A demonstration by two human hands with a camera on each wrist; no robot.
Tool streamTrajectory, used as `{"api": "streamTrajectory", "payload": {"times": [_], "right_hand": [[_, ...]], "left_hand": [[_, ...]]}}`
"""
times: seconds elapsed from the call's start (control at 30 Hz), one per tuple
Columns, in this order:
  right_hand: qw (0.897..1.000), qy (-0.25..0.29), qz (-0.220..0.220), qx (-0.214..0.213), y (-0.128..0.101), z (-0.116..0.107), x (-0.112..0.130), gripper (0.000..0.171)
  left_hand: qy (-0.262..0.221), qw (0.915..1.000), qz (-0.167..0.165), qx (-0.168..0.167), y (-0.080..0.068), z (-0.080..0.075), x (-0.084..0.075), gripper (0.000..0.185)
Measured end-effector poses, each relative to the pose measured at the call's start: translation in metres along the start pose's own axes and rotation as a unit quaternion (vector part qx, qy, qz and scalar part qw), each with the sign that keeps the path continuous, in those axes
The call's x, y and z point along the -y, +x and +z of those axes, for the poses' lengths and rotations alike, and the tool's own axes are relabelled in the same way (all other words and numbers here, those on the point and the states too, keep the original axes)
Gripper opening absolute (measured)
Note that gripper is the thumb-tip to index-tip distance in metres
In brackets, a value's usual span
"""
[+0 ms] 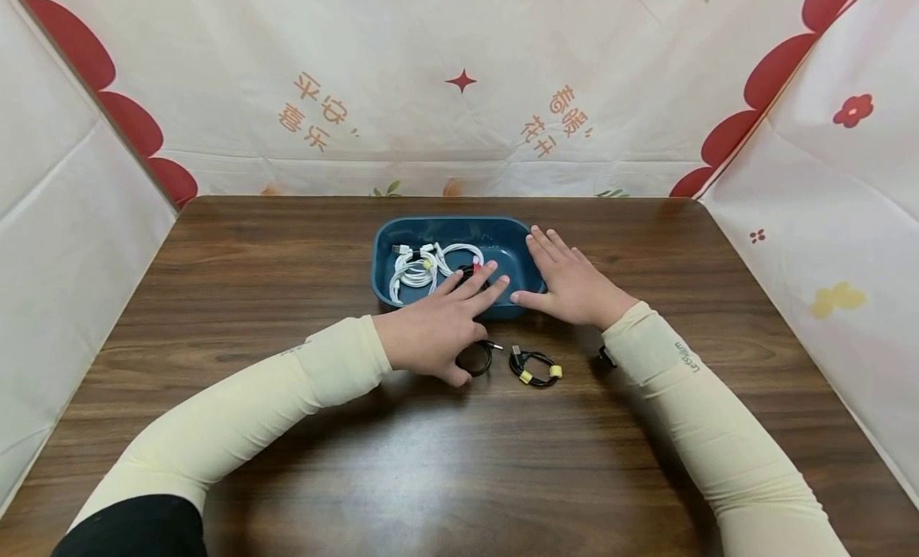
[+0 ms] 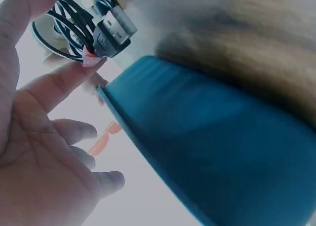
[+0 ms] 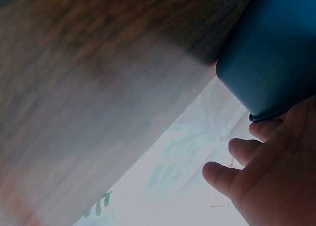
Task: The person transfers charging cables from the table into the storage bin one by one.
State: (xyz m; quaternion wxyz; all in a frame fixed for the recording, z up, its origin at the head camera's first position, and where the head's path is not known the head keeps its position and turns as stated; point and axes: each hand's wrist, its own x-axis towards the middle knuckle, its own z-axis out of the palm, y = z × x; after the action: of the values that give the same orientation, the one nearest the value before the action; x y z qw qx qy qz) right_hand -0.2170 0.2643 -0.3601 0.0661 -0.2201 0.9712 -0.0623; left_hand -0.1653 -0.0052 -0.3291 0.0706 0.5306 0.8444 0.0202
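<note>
Black coiled cable point(image 1: 475, 357), centre frame on worktop point(image 1: 287, 429): light, springy, likely best pinched at tie. Left hand point(image 1: 438, 329) flat over it; right hand point(image 1: 570, 282) flat against blue tray point(image 1: 384, 258).

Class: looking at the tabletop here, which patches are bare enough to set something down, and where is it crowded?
Free: the wooden table left of the blue tray, the strip right of the right hand, and the near middle between both sleeves. Crowded: the tray's front edge, where the left hand, a black cable coil and white cables cluster.
</note>
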Motion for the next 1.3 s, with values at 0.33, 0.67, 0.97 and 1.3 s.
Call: {"api": "streamTrajectory", "payload": {"times": [0.33, 0.67, 0.97, 1.3], "right_hand": [[1.0, 0.006, 0.007, 0.001, -0.003, 0.0, -0.002, 0.101], [1.0, 0.016, 0.006, 0.008, -0.005, -0.001, -0.005, 0.101], [1.0, 0.025, 0.0, 0.009, -0.003, -0.003, -0.006, 0.102], [0.999, 0.038, -0.013, 0.01, -0.003, -0.003, -0.003, 0.103]], "left_hand": [[0.02, 0.9996, 0.017, 0.01, 0.002, -0.022, 0.019, 0.032], [0.062, 0.9974, 0.027, 0.027, 0.025, -0.058, 0.036, 0.049], [0.063, 0.9976, -0.015, 0.022, 0.068, -0.065, 0.063, 0.047], [0.062, 0.9944, -0.074, 0.044, 0.106, -0.06, 0.079, 0.052]]}}
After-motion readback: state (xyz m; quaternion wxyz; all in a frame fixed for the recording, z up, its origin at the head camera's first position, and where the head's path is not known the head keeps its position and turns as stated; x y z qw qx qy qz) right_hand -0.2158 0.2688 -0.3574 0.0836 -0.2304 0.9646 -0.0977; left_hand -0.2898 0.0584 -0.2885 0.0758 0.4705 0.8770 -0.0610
